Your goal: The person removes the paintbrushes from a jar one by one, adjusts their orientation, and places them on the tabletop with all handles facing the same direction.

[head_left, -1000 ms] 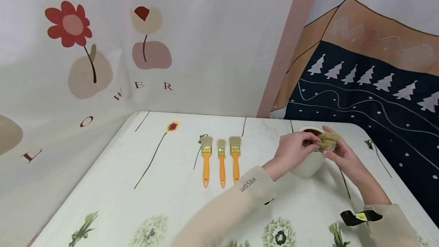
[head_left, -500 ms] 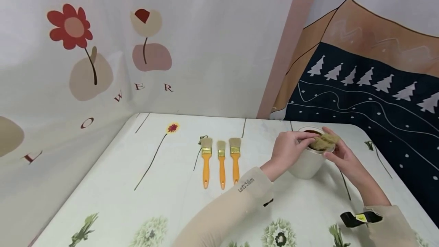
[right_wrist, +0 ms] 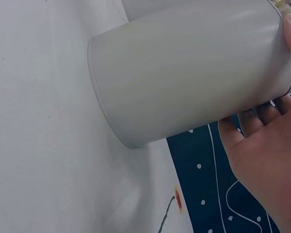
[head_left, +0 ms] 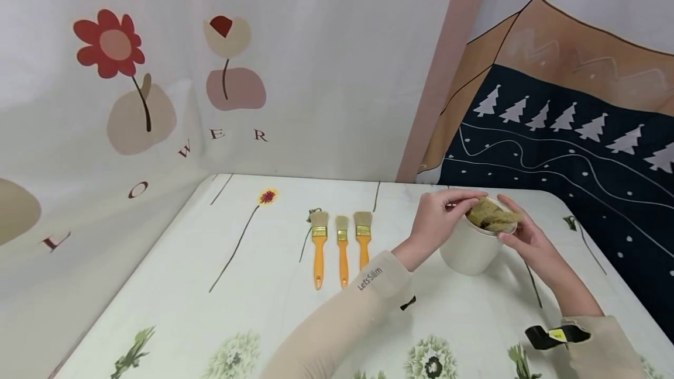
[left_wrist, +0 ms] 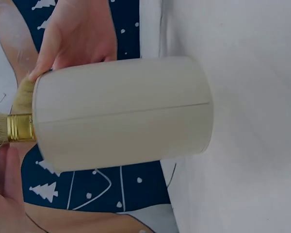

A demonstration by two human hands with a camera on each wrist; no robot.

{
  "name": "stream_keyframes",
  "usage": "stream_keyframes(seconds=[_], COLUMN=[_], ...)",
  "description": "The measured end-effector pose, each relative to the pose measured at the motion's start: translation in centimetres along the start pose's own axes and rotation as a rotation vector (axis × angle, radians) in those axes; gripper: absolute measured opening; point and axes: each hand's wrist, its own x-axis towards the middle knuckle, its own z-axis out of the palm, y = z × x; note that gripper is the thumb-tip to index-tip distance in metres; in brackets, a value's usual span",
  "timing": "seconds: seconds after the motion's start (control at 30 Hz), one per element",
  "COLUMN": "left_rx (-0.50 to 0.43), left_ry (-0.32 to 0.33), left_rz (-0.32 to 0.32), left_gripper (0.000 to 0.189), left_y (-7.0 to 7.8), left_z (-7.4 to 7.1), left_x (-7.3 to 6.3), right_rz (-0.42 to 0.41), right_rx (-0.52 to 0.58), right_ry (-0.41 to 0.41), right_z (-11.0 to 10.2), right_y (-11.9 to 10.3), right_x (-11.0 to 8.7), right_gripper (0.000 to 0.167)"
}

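Note:
A white cylindrical container [head_left: 470, 253] stands on the right of the table, the bristles of paintbrushes [head_left: 492, 215] showing above its rim. Thumb and fingers of my left hand [head_left: 434, 221] pinch one paintbrush at its bristles, at the container's left side. In the left wrist view, that paintbrush [left_wrist: 20, 127] sticks out past the rim with its gold ferrule visible; its handle is hidden inside. My right hand [head_left: 539, 253] grips the upper right side of the container, thumb in front and fingers behind. The right wrist view shows the fingers against the container [right_wrist: 184, 73] wall.
Three orange-handled paintbrushes [head_left: 343, 256] lie side by side left of the container, bristles away from me, partly close to my left sleeve [head_left: 342, 314]. The table [head_left: 263, 309] has a white flower-printed cloth. Printed curtains [head_left: 326, 75] hang behind and at the sides.
My left hand has moved left and slightly up, and the bristles it pinches have shifted to the container's left side. My right hand keeps its grip on the container.

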Motion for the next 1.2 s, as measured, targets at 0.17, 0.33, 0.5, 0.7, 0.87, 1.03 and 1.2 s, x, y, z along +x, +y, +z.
stream_keyframes(seconds=[0.17,0.33,0.5,0.7,0.87,1.03,1.2], left_rx=[-0.061,-0.099,-0.101,-0.173,-0.217,-0.208,-0.197], left_ry=[0.004,0.017,0.057,0.114,0.19,0.251,0.299], left_rz=[0.03,0.059,0.085,0.094,0.122,0.16,0.17], left_gripper=[0.024,0.025,0.025,0.024,0.022,0.021,0.02], left_y=[0.4,1.0,1.8,2.7,3.6,4.5,4.2], left_z=[-1.1,-2.1,-3.2,-4.8,-6.7,-9.0,-11.3], left_x=[0.4,0.9,1.3,1.9,2.4,3.0,3.2], right_rz=[0.013,0.042,0.054,0.04,0.011,-0.026,-0.029], right_rx=[-0.015,-0.03,-0.042,-0.032,0.002,0.046,0.04], right_ry=[0.002,0.014,0.022,0.024,0.022,0.019,0.023], right_z=[0.0,0.0,0.1,0.2,0.3,0.3,0.2], right_y=[-0.1,-0.2,-0.3,-0.2,-0.1,0.0,-0.1], right_x=[0.1,0.1,0.1,0.1,0.1,0.0,0.0], right_gripper=[0.073,0.073,0.072,0.073,0.073,0.073,0.073])
